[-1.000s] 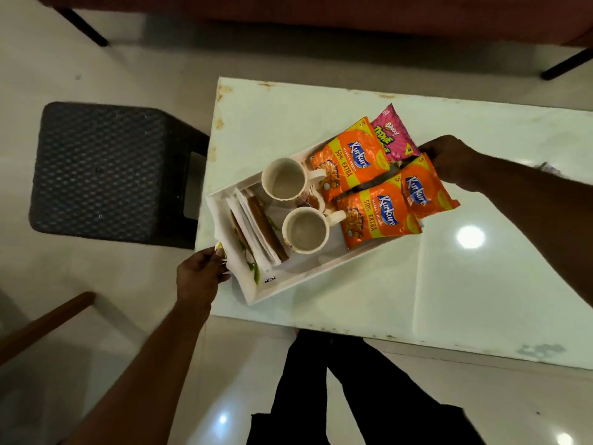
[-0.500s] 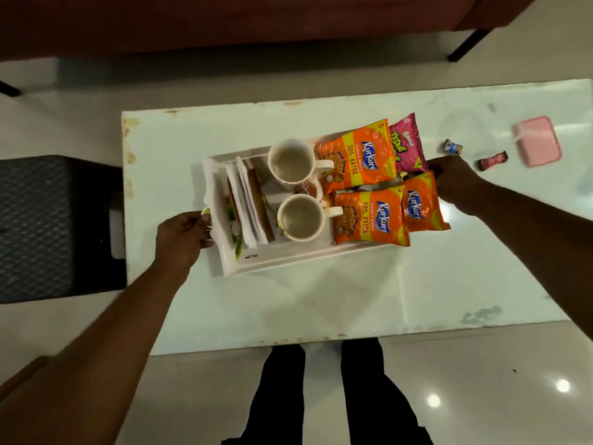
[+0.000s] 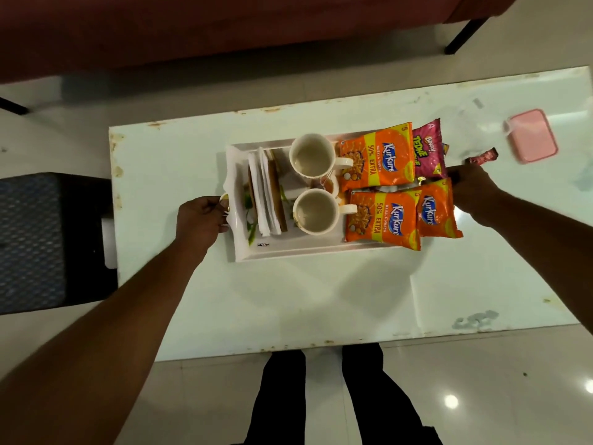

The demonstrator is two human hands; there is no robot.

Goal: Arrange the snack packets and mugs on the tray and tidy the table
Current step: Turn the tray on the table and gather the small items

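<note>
At nine and three o'clock of the loaded tray (image 3: 288, 253) on the desk (image 3: 321, 300), the left hand (image 3: 202, 220) and right hand (image 3: 471, 184) each keep a closed grip on its ends, so the person seems to be positioning it; next, loose wrappers (image 3: 483, 157) at two o'clock likely need clearing.

Two mugs (image 3: 312, 155) (image 3: 315, 211), four snack packets (image 3: 377, 155) (image 3: 383, 221) (image 3: 434, 211) (image 3: 426, 149), one tray (image 3: 288, 252).
</note>
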